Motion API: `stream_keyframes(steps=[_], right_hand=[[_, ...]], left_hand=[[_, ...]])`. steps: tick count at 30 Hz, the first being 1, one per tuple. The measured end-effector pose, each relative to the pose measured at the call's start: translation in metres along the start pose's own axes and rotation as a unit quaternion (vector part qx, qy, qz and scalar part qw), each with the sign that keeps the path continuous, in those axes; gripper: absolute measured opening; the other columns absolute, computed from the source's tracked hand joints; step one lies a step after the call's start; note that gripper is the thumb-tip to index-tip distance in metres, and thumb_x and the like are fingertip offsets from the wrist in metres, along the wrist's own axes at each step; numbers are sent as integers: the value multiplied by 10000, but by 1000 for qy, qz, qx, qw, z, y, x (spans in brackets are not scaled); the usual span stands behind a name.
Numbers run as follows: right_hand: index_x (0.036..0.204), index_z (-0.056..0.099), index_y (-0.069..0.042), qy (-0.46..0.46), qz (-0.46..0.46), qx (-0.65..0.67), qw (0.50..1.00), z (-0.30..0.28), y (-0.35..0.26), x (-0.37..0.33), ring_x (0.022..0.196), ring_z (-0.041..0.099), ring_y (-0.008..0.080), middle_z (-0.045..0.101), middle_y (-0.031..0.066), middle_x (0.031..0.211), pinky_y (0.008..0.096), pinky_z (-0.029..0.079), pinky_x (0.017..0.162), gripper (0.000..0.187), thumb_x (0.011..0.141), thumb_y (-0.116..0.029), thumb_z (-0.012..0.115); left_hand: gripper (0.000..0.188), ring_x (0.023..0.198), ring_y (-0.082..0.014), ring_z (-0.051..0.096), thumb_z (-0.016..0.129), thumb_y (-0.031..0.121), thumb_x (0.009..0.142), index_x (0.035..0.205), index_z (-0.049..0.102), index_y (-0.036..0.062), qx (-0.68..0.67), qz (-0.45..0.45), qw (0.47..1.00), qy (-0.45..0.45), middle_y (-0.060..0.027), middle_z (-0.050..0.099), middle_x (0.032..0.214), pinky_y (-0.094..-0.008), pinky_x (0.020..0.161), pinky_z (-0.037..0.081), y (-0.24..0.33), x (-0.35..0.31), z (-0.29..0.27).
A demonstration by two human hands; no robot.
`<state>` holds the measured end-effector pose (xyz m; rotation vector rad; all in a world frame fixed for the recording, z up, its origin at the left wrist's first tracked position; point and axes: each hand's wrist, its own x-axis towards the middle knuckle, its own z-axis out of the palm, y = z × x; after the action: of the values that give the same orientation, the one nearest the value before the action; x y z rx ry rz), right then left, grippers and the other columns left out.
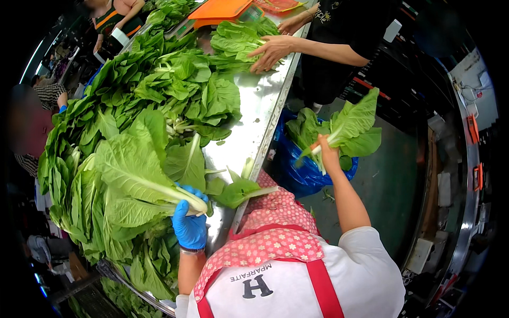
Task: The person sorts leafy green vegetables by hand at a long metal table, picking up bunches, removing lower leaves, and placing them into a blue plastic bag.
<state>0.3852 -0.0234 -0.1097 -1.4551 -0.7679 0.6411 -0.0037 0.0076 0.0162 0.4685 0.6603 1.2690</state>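
Note:
My left hand (190,225), in a blue glove, is closed round the pale stem end of a large head of leafy greens (135,177), its broad leaves fanning out over the pile on the table. On the right, my bare right hand (328,152) grips several loose green leaves (356,126) by their pale stalks, above a blue plastic bag (301,179). More leaves are in the bag's mouth. Beside my left hand, a few detached leaves (237,193) lie at the metal table's edge, one stalk reaching over my pink flowered apron (270,241).
A big heap of greens (114,100) covers the left of the metal table (254,114). Across the table edge, a co-worker's hands (273,52) touch another bunch (233,42). An orange tray (220,11) sits at the far end. Other people stand at the far left.

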Motion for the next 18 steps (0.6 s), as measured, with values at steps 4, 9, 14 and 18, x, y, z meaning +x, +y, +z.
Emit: stream_keyframes(steps=[4,9,14,18], right_hand=[[767,596,3,-2,244,-330,912,-50,84,20,589,595,286,621,151,659,383,487,648,328,826,-318,627],[923,609,46,-17,149,-613,776,-47,79,-5,819,618,339,625,213,911,469,490,731,426,764,-338,704],[1139,569,2,-148,-58,-365,917,25,-33,-27,912,597,327,555,157,1081,418,487,771,500,768,-304,705],[1080,620,-57,-353,-266,-320,838,107,-88,-85,757,592,254,578,119,922,348,468,664,381,760,-246,699]], left_hand=[[493,977,-222,551,608,170,826,1268,432,40,16,-31,999,-11,-94,543,1104,-384,888,453,-5,-3,0],[470,995,-241,568,618,169,814,1226,459,7,62,-29,998,3,-114,560,1086,-377,902,451,0,-8,0],[501,1008,-238,570,620,148,809,1258,436,23,80,-48,995,20,-106,551,1125,-378,899,470,-4,-9,-3],[436,930,-250,597,632,138,790,1170,489,-19,112,-49,992,23,-134,589,1017,-373,827,497,-11,-6,2]])
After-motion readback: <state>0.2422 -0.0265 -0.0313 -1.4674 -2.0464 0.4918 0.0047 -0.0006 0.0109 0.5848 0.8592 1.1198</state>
